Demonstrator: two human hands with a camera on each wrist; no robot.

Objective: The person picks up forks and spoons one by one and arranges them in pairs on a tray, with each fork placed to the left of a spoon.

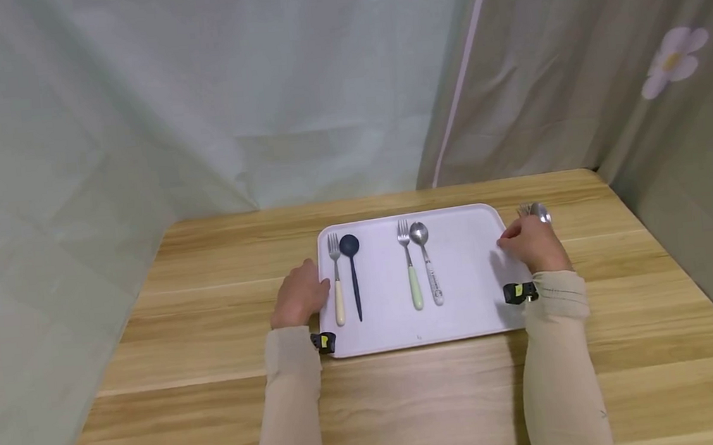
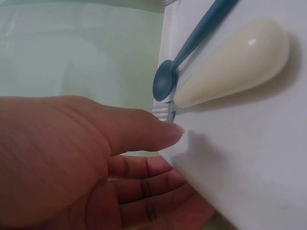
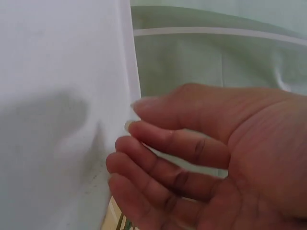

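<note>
A white tray [image 1: 385,333] lies on the wooden table. At its left edge is my left hand [image 1: 299,293], thumb extended over the rim and the other fingers along the outside. Just inside that edge lie a cream-handled fork [image 1: 339,302] and a dark spoon [image 1: 355,279]; the wrist view shows the spoon [image 2: 165,81] as dark blue. Near the tray's middle are a green-handled fork [image 1: 415,288] and a metal spoon [image 1: 433,279] with a patterned handle. My right hand [image 1: 533,242] hovers by the right edge, fingers loosely bent, nothing between thumb and fingertips.
Beyond my right hand, a metal spoon [image 1: 541,212] and a fork [image 1: 524,209] lie on the table [image 1: 644,310], their lower parts hidden by the hand. Pale curtains [image 1: 345,96] hang behind the table and along both sides.
</note>
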